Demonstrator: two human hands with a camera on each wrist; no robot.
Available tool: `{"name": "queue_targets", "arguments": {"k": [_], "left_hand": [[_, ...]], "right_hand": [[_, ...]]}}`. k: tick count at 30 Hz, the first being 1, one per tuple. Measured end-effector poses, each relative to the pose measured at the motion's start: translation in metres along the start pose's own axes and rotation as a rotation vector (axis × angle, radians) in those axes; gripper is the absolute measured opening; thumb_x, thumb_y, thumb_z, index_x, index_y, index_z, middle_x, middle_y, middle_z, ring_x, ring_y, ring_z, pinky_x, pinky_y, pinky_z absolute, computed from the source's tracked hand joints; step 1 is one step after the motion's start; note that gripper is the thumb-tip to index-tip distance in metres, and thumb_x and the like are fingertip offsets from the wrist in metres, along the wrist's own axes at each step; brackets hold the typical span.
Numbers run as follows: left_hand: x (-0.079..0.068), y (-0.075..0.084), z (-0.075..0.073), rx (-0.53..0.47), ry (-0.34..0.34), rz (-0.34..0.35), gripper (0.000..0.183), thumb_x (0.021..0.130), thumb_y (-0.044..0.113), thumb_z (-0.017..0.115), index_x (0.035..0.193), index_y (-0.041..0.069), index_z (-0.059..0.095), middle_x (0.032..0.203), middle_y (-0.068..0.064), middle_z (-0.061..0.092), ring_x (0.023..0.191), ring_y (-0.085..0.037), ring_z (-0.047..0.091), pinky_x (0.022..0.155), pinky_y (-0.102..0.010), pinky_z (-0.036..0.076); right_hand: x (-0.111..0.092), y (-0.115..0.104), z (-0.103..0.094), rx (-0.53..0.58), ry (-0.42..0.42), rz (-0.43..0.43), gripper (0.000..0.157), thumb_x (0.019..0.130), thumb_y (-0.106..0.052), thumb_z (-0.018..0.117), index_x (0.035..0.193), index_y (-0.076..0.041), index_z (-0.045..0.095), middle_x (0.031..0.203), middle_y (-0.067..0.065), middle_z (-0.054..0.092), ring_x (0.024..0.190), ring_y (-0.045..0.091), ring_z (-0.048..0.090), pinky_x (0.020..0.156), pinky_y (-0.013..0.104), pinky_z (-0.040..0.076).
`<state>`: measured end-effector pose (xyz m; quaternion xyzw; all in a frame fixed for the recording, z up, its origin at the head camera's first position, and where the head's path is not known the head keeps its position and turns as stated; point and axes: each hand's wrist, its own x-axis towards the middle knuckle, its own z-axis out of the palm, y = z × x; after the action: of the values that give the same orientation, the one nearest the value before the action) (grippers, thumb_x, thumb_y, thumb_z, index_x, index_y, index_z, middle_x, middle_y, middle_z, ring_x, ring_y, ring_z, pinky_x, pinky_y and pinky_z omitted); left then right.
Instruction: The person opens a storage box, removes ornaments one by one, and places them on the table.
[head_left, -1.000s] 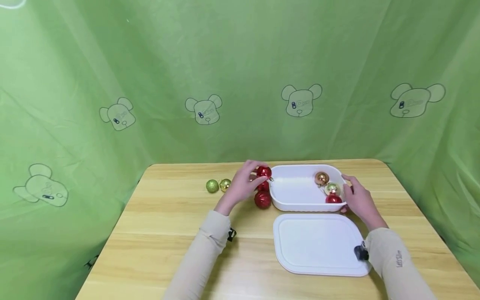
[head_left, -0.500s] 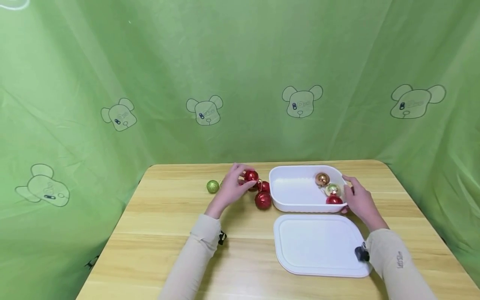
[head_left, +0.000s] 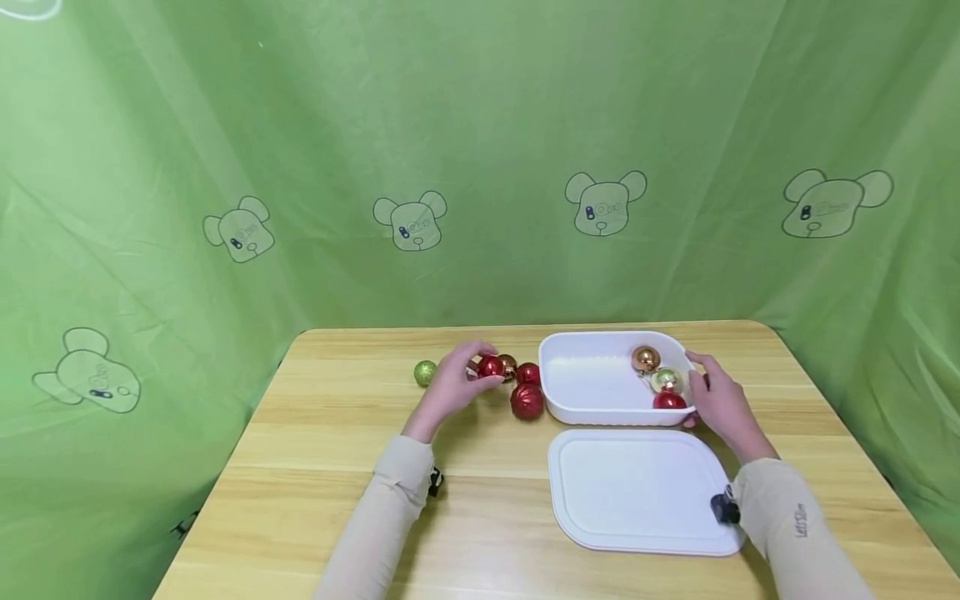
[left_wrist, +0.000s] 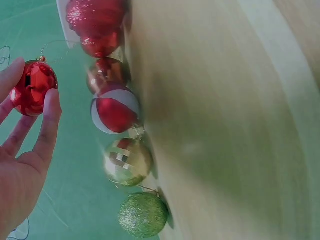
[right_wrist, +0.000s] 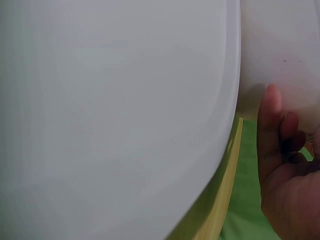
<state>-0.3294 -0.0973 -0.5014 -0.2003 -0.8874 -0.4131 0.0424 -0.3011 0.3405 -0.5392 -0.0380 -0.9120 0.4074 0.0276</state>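
Observation:
A shiny red Christmas bauble [left_wrist: 34, 87] with a thread loop is pinched between the thumb and fingers of my left hand [head_left: 453, 385]. Beside it on the table runs a row of baubles: ridged dark red [head_left: 527, 402], smooth red [head_left: 528, 373], copper [left_wrist: 107, 74], red and white [left_wrist: 116, 111], gold [left_wrist: 128, 162] and glittery green [left_wrist: 143, 215]. My right hand [head_left: 716, 398] grips the right end of the white plastic box [head_left: 607, 416], its thumb at the rim. Inside, towards that end, lie a copper bauble [head_left: 645, 359], a pale gold one [head_left: 666, 380] and a red one [head_left: 669, 401].
A flat white lid [head_left: 637, 492] lies in front of the box, partly under the right forearm. The wooden table [head_left: 300, 483] has its back edge close to a green curtain [head_left: 495, 275] printed with bear heads.
My left hand has moved left from the box's left edge with the red bauble, passing over the row and coming lower. My right hand stays at the box's right end.

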Motion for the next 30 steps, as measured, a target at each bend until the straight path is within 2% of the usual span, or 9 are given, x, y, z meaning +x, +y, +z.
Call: {"name": "queue_targets", "arguments": {"k": [5,7,13,22,30], "left_hand": [[-0.004,-0.005,0.001,0.046,-0.013,-0.008,0.046,0.086,0.030,0.085,0.127,0.021,0.068,0.127,0.000,0.066,0.122,-0.021,0.061,0.111,-0.047,0.049],[-0.004,-0.008,0.002,0.060,-0.021,-0.006,0.045,0.084,0.030,0.086,0.126,0.021,0.069,0.125,0.000,0.067,0.120,-0.021,0.062,0.110,-0.046,0.050],[-0.006,-0.012,0.004,0.091,-0.046,-0.016,0.046,0.081,0.031,0.088,0.121,0.018,0.069,0.118,0.000,0.069,0.105,-0.018,0.066,0.096,-0.038,0.058],[-0.007,-0.015,0.013,0.169,-0.070,-0.048,0.050,0.082,0.039,0.086,0.124,0.018,0.068,0.125,-0.002,0.070,0.120,-0.024,0.064,0.113,-0.048,0.048],[-0.009,-0.014,0.020,0.200,-0.089,-0.060,0.047,0.082,0.042,0.085,0.120,0.018,0.069,0.121,-0.003,0.071,0.115,-0.024,0.065,0.107,-0.045,0.052]], "right_hand": [[0.000,0.001,0.000,0.007,0.004,-0.007,0.056,0.113,-0.030,0.028,0.164,-0.007,0.023,0.091,0.022,0.052,0.058,0.024,0.061,0.051,0.036,0.061],[-0.001,0.002,0.000,0.013,0.002,-0.010,0.056,0.113,-0.030,0.028,0.164,-0.006,0.023,0.091,0.022,0.052,0.058,0.024,0.062,0.051,0.036,0.061],[-0.002,0.001,0.000,0.017,-0.004,-0.012,0.057,0.113,-0.031,0.027,0.164,-0.007,0.021,0.092,0.022,0.052,0.059,0.025,0.062,0.051,0.036,0.061],[-0.001,0.000,0.000,0.030,-0.001,-0.007,0.056,0.113,-0.029,0.028,0.164,-0.007,0.022,0.092,0.023,0.053,0.058,0.025,0.062,0.051,0.037,0.061],[0.000,0.002,0.000,0.028,-0.001,-0.002,0.056,0.113,-0.029,0.029,0.164,-0.007,0.022,0.093,0.024,0.053,0.059,0.025,0.062,0.051,0.037,0.062]]}}
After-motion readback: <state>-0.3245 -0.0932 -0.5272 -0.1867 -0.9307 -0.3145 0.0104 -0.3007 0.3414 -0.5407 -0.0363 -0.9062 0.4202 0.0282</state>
